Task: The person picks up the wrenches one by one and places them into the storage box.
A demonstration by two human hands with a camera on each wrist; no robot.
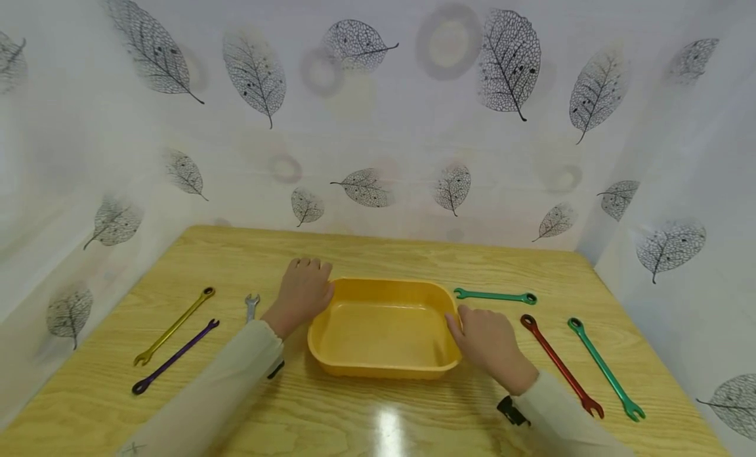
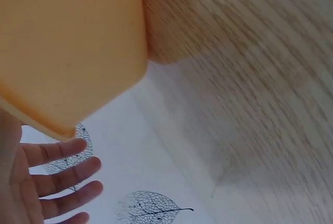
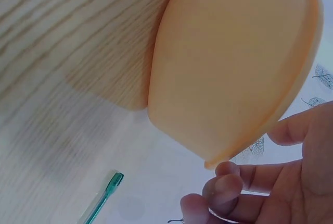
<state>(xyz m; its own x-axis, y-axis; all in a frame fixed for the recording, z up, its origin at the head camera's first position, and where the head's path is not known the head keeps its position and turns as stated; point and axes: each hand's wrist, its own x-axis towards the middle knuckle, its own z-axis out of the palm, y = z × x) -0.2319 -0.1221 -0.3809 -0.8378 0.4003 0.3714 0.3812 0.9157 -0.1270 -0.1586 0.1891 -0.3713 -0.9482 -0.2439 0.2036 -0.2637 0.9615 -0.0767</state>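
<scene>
A yellow plastic basin with rounded corners sits on the table between both hands, its inside bare. My left hand is at its far left corner; in the left wrist view the fingers stretch out past the rim, spread apart. At the right side my right hand holds the rim, the thumb on one side and bent fingers by the corner. Closest to the left hand lies a silver wrench, partly hidden by the sleeve. Just beyond the right hand lies a green wrench.
On the left lie a gold wrench and a purple wrench. A red wrench and a second green wrench lie on the right. A white curtain with leaf prints surrounds the wooden table at the back and sides.
</scene>
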